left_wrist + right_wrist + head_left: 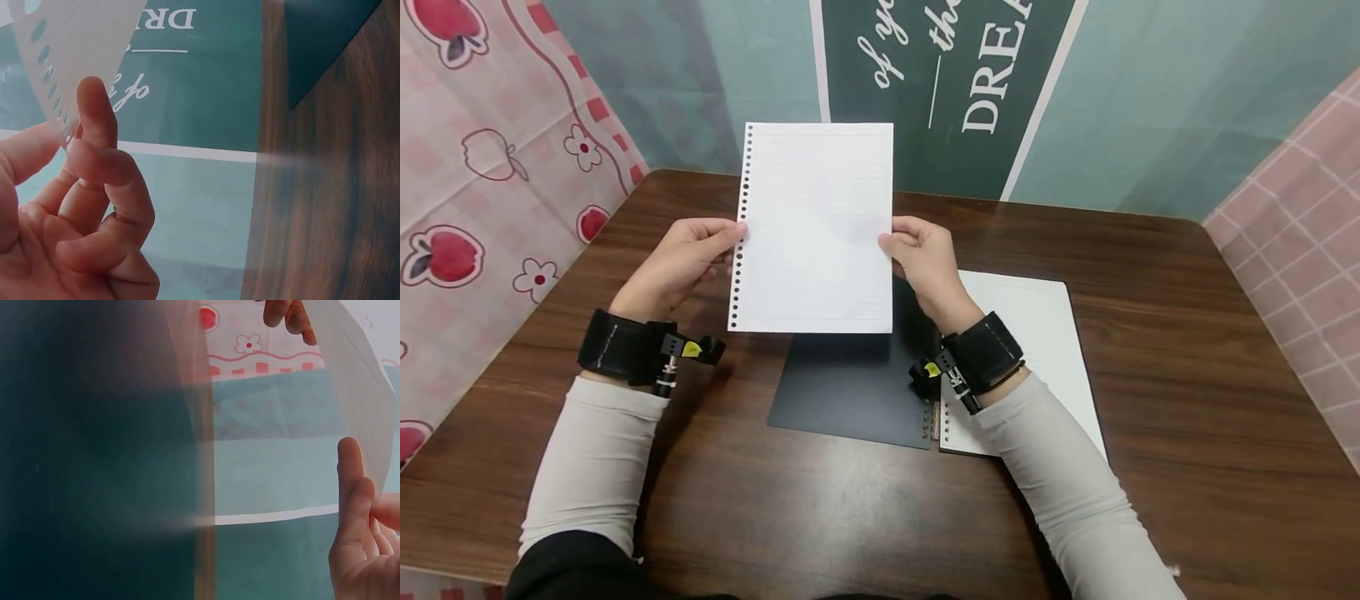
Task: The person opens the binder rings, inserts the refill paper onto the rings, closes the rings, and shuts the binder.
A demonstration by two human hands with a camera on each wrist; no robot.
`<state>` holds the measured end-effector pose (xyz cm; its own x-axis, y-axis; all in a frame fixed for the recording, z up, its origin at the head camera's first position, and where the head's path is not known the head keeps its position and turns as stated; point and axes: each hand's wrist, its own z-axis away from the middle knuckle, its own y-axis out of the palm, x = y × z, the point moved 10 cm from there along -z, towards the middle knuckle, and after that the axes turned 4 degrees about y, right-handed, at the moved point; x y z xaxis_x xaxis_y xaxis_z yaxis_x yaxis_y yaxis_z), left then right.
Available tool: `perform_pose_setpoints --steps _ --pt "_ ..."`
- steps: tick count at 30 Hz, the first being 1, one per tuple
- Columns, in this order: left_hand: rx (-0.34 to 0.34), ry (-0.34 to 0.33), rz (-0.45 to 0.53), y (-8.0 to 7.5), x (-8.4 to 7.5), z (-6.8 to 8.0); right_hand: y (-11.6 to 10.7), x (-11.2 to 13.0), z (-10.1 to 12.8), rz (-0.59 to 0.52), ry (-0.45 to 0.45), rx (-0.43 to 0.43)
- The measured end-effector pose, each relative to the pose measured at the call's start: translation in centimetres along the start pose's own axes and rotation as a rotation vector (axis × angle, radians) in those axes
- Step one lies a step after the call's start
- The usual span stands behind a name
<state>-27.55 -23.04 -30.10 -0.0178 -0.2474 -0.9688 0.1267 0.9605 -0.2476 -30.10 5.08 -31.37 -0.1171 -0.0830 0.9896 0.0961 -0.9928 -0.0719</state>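
Observation:
A white sheet of loose-leaf paper [816, 229] with faint ruled lines is held up above the table between both hands. My left hand [688, 254] pinches its left edge, thumb over the row of punched holes. On the opposite edge, my right hand [928, 258] pinches the paper between thumb and fingers. Below and behind the sheet lies an open binder, its dark cover [857, 387] to the left and white pages [1030, 333] to the right, partly hidden by the right forearm. In the left wrist view the punched holes [45, 55] run down to the pinching fingertips.
The brown wooden table [1187, 375] spreads out on all sides of the binder. A teal cloth with white lettering [992, 75] hangs behind it. Fruit-patterned cloth [497, 167] is at the left, pink checked cloth [1300, 217] at the right. Each wrist wears a black strap with a camera.

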Motion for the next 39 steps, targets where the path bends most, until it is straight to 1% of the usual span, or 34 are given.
perform_pose_setpoints --steps 3,13,19,21,25,29,35,39 --pt "0.001 0.013 -0.010 0.3 -0.3 0.0 -0.2 0.1 0.2 0.018 0.006 0.005" --pt "-0.004 0.003 -0.050 1.1 -0.3 -0.2 -1.2 0.7 0.7 0.034 -0.027 0.010" --pt "0.010 0.019 -0.053 1.9 -0.4 -0.2 -1.9 0.7 1.0 0.084 -0.016 -0.012" --pt "0.013 0.022 -0.068 2.1 -0.4 -0.3 -2.1 0.6 1.0 0.092 -0.017 -0.021" --pt "0.017 0.019 -0.096 2.4 -0.1 -0.4 -2.4 0.5 1.1 0.096 -0.013 -0.028" --pt "0.024 0.009 -0.101 2.6 0.0 -0.4 -2.8 0.3 1.1 0.103 -0.002 -0.043" --pt "0.036 0.008 -0.120 3.0 -0.1 -0.1 -3.4 0.3 1.4 0.125 -0.009 -0.057" --pt "0.045 0.011 -0.130 3.4 -0.3 -0.2 -3.9 0.4 1.5 0.121 -0.026 -0.069"
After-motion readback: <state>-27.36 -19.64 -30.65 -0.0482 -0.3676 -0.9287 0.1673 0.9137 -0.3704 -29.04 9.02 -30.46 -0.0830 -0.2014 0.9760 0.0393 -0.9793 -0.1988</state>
